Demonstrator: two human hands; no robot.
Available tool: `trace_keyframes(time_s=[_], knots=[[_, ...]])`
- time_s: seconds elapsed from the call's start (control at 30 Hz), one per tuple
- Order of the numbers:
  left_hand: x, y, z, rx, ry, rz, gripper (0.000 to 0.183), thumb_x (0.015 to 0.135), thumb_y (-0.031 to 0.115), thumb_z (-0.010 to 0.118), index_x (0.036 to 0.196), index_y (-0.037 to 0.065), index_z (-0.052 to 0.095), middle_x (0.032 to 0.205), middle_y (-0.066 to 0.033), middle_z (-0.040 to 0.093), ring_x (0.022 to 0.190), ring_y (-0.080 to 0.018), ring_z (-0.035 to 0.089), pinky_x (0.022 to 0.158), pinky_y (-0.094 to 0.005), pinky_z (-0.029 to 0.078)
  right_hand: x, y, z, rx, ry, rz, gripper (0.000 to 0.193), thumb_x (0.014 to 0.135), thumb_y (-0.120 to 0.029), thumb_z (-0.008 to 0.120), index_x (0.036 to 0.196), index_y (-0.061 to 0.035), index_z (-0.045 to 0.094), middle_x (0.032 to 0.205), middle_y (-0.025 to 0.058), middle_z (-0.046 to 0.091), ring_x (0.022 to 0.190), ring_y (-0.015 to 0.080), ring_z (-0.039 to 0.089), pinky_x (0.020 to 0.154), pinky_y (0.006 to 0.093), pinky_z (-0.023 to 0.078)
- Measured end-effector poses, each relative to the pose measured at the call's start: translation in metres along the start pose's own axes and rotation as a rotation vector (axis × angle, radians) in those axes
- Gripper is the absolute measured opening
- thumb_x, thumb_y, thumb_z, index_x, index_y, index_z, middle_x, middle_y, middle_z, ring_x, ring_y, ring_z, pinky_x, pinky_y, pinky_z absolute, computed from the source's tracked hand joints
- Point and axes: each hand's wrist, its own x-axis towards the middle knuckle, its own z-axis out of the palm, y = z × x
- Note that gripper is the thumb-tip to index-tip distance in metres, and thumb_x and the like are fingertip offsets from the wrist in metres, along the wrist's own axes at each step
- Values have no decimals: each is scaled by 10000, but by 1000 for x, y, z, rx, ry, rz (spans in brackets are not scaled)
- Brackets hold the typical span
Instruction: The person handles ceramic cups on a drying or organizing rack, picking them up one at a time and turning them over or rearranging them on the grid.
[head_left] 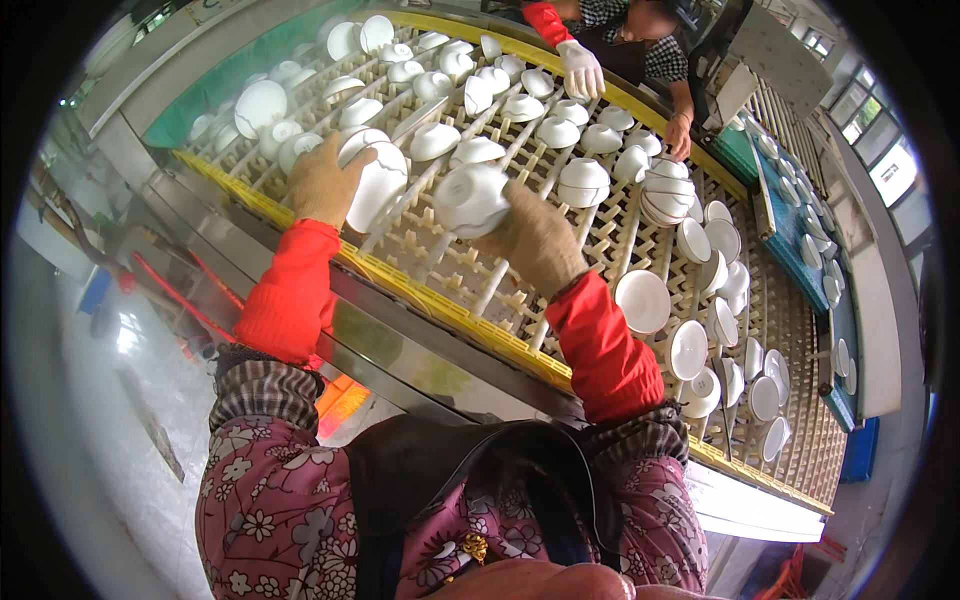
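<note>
Left hand [325,182]: ten o'clock, forearm reaching up, knit tan glove closed on the edge of white dishes [380,192]; fingertips hidden behind them.
White dishes: between ten and eleven o'clock, smooth, rounded, tilted upright.
White bowl [466,200]: twelve o'clock, glossy, slightly blurred.
Right hand [540,242]: between one and two o'clock, tan-gloved, gripping the white bowl's side; fingers partly hidden.
Rack [510,315]: central, pale, pegged lattice.
Co-worker [618,48]: one o'clock, cut off above.
</note>
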Motion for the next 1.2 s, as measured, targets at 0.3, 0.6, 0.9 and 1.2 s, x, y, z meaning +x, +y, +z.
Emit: trace_keyframes(time_s=[0.3,0.6,0.9,1.2], knots=[[3,-5,-19,218,189,244,702,814,470,789,1343,55,589,1171,-204,686,1099,-397,618,970,-484,457,-170,-76,-53,-1068,589,-83,590,865,-334,751,1298,44,621,1057,196,714,932,280,703,820,373,556],[-70,166,14,-234,-236,1054,707,608,431,879,1122,-3,664,1071,-128,623,1046,-296,590,1040,-451,446,-240,-61,-117,-1785,420,212,361,773,-330,717,1008,-56,730,1041,167,724,1093,356,641,964,480,484],[-133,245,104,-149,-246,1334,435,766,457,775,1004,94,747,1026,-88,703,1043,-257,620,1003,-435,467,-241,-58,-117,-1396,544,266,355,807,-358,682,859,-14,752,748,229,683,743,402,690,729,501,542],[-61,226,83,-111,-511,711,256,942,202,660,1196,173,658,1072,-95,717,1016,-268,700,893,-371,598,-260,-72,-109,-1077,618,295,399,803,-345,718,950,24,752,700,185,675,655,303,685,667,410,541]])
